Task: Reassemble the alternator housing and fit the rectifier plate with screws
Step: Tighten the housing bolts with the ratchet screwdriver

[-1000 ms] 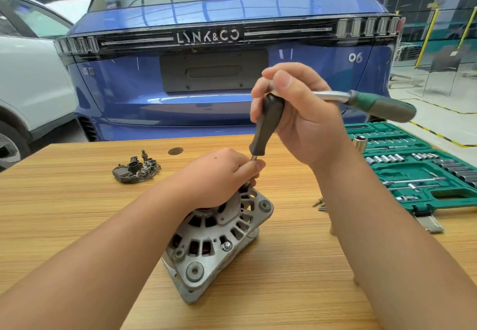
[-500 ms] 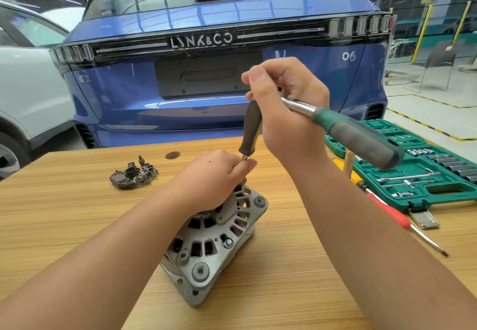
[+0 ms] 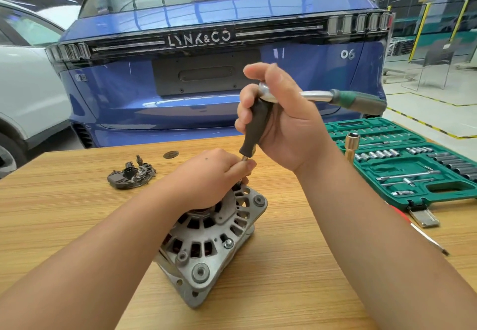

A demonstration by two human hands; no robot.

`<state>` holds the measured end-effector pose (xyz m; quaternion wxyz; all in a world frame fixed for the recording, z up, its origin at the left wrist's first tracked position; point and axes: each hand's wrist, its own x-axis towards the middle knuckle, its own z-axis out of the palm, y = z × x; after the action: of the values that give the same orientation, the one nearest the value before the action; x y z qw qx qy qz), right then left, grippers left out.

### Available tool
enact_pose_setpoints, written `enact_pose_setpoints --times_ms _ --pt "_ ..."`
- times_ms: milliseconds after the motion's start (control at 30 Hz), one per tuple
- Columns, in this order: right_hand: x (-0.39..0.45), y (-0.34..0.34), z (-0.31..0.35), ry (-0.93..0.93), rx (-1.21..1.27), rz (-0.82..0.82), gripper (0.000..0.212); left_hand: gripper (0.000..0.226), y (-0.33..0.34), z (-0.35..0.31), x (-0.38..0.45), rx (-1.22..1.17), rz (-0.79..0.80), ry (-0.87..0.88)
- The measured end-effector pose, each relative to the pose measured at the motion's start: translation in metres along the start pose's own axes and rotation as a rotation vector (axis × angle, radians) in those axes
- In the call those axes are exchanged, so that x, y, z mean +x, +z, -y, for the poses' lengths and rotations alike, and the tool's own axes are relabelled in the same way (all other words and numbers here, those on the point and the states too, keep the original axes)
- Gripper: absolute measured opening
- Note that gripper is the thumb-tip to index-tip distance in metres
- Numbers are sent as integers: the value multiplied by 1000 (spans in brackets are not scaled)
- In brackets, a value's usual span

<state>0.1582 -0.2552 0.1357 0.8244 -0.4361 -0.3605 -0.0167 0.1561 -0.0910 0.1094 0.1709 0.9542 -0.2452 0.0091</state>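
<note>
Your ratchet has swung back level while your right hand grips its driver handle and your left hand pinches the shaft over the alternator housing mid-surface.

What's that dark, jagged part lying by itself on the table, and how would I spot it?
Start at the wooden table before the blue car. Left of the silver alternator housing, toward the far edge, lies the rectifier plate. It is the only black, curved piece with bristly metal bits, untouched by either hand.
</note>
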Motion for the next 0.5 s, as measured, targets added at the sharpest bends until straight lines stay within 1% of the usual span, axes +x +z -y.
enact_pose_setpoints --times_ms 33,100,200,267,333,400,433,500 --pt "-1 0 0 -46 -36 0 23 52 0 -1 0 -5 5 -5" --pt "-2 -1 0 -124 -125 -35 17 54 0 -2 0 -3 7 -14" --pt "-3 6 0 -214 -284 -137 11 54 2 -3 -1 0 5 -26" --pt "-3 13 -5 -333 -418 -220 10 54 3 -4 -1 -10 9 -17" --pt "-4 18 -10 -498 -604 -309 10 54 3 -5 -1 -20 16 -4" --pt "-4 22 -14 -635 -729 -380 10 55 4 -5 -1 -20 19 4" --pt "-5 23 -14 -677 -765 -406 11 55 5 -5 0 -17 17 7" --pt "-5 23 -15 -689 -795 -425 11 56 5 -5 0 -5 4 10"
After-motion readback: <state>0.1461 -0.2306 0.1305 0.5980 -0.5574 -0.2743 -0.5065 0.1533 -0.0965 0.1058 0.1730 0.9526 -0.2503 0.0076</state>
